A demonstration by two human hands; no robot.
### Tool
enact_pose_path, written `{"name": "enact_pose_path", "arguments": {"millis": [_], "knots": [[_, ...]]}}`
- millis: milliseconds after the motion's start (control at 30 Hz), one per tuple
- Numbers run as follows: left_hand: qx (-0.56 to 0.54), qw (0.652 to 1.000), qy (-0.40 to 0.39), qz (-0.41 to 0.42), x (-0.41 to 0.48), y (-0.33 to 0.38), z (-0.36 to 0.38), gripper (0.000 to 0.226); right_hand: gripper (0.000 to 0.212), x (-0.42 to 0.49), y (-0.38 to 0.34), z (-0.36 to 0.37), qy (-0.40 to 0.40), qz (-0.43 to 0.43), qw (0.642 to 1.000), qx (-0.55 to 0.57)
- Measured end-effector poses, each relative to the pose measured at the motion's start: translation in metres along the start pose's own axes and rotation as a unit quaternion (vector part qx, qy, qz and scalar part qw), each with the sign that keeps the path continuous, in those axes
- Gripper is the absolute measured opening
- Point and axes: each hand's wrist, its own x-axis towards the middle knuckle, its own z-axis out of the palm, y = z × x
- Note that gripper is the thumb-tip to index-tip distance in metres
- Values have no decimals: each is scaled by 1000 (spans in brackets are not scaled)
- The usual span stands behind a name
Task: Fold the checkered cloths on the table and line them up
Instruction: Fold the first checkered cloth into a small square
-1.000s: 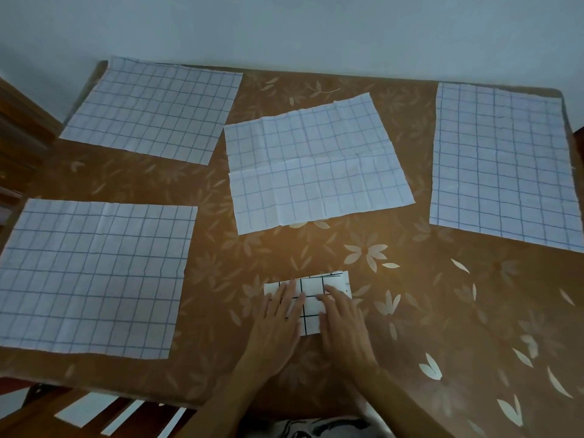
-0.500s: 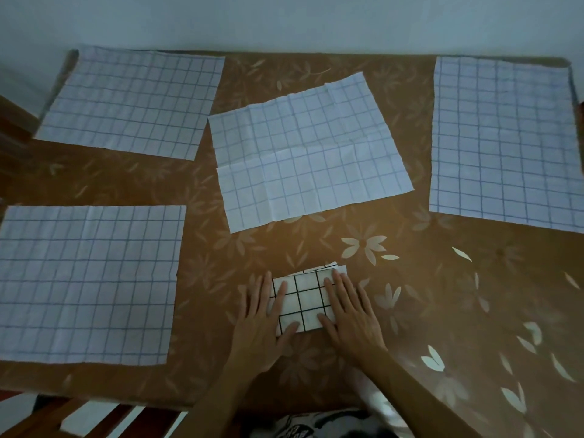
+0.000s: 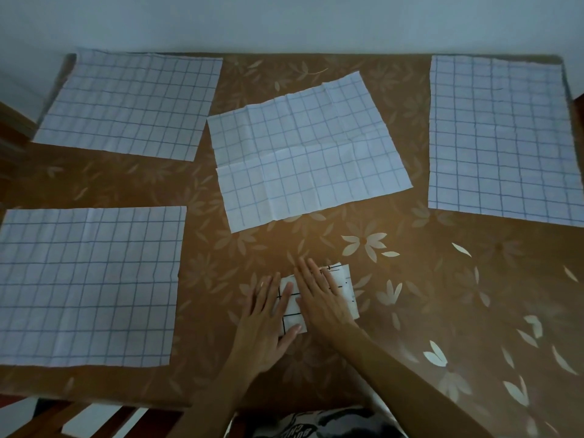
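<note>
Head view: the folded checkered cloth (image 3: pixel 292 308) lies as a small thick packet near the front edge of the table (image 3: pixel 442 279), a little right of the middle. Both hands rest flat on it with fingers straight and grasp nothing. The left hand (image 3: pixel 265 324) covers its left edge, thumb laid across the near corner. The right hand (image 3: pixel 319 298) presses across its middle, so only the right side and a strip between the hands show.

Bare tabletop runs right of the packet to the table's right edge, and a narrower band separates it from the creased cloth (image 3: pixel 306 156) spread flat and turned slightly askew at the centre. Three more unfolded checkered cloths lie flat:
- The near-left cloth (image 3: pixel 88 286) reaches the left border of the view and nearly the front edge.
- The far-left cloth (image 3: pixel 126 102) sits at the back corner.
- The right cloth (image 3: pixel 502 134) runs along the right edge from the back.

None of the four touches another, and brown gaps show between them.

The table wears a glossy brown cover printed with pale flowers. A plain pale wall (image 3: pixel 284 20) stands behind it. Wooden slats (image 3: pixel 104 418) show below the front-left edge, and a patterned garment (image 3: pixel 316 425) shows at the bottom.
</note>
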Motion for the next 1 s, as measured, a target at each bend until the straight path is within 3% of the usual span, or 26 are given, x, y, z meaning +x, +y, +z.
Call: {"name": "enact_pose_path", "arguments": {"millis": [267,400,467,567,633,800,933,1000], "knots": [[15,1000,-10,12,3,-2,-1,85,74,-15,28,-1,5,59,998,0],[3,999,36,13,4,3,-7,76,70,-22,37,-6,37,99,994,4],[-23,996,86,-2,12,5,-11,60,59,-22,38,-10,71,104,992,19],[-52,990,128,-28,30,6,-25,39,25,-22,40,-21,134,92,984,74],[-55,990,129,-23,39,6,-34,34,24,-23,40,-31,158,87,973,142],[-96,990,107,-15,49,1,-39,19,14,-26,41,-50,80,134,915,371],[-120,990,75,-23,50,-5,-39,28,21,-26,44,-54,74,224,840,489],[-132,988,57,-48,50,-6,-39,35,26,-25,45,-53,78,265,819,502]]}}
